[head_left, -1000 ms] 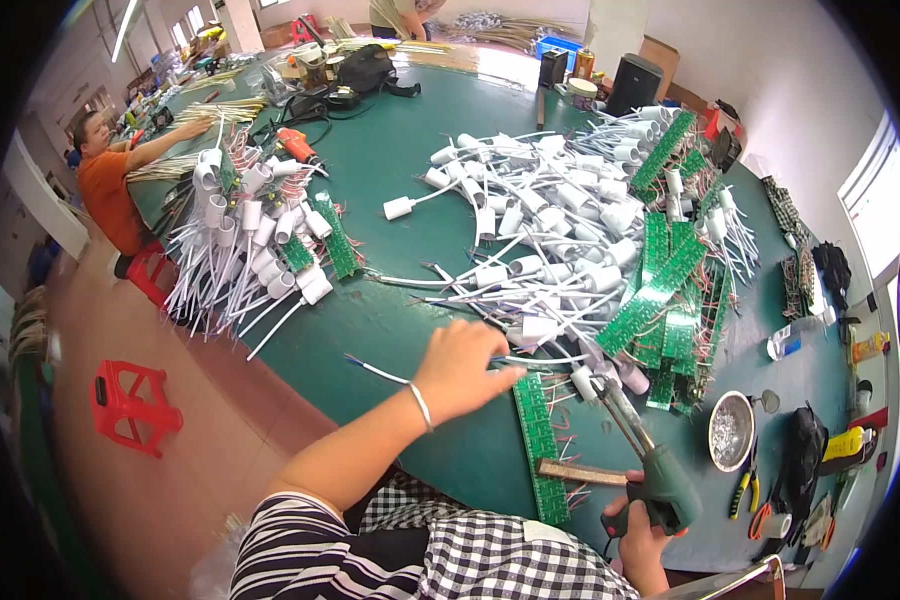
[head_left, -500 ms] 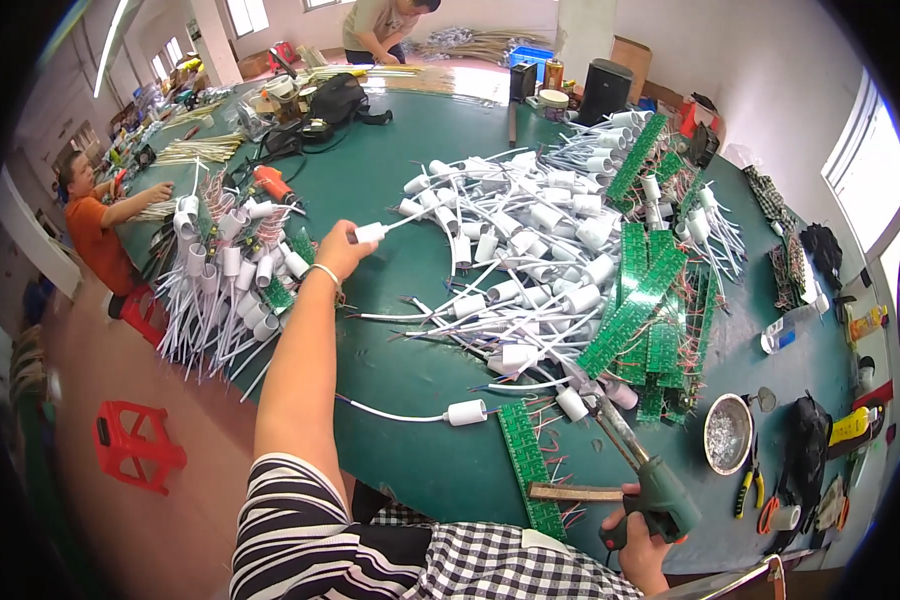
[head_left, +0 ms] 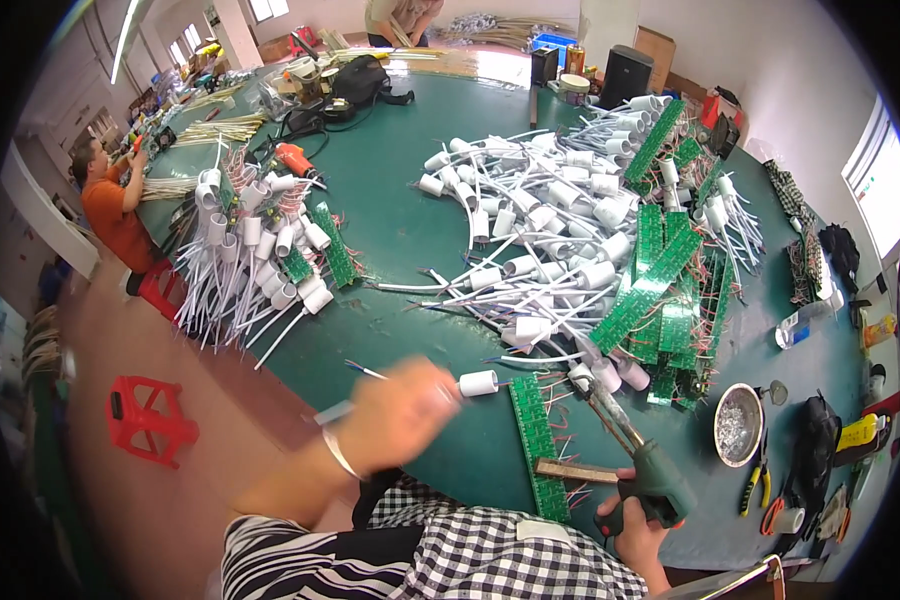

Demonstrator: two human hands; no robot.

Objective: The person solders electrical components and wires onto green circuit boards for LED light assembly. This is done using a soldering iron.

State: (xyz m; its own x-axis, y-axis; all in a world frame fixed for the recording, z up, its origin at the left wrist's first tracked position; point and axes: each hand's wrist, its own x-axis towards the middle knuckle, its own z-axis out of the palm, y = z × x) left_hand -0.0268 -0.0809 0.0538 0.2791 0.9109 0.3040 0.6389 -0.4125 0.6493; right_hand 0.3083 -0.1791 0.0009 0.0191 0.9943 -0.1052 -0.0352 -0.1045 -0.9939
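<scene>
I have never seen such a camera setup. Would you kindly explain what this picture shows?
No machine here: a person works bare-handed. The view comes from a wide camera worn on the head, looking down, so straight edges bend. The right hand holds a gun-shaped tool. The left hand is blurred, next to a white tube; I cannot tell whether it grips anything. On the green table lie heaped white tubes with cables, circuit boards, a bowl of silvery bits and pliers.

The left hand [head_left: 400, 415] has drawn back toward the checked apron [head_left: 450, 540].
</scene>
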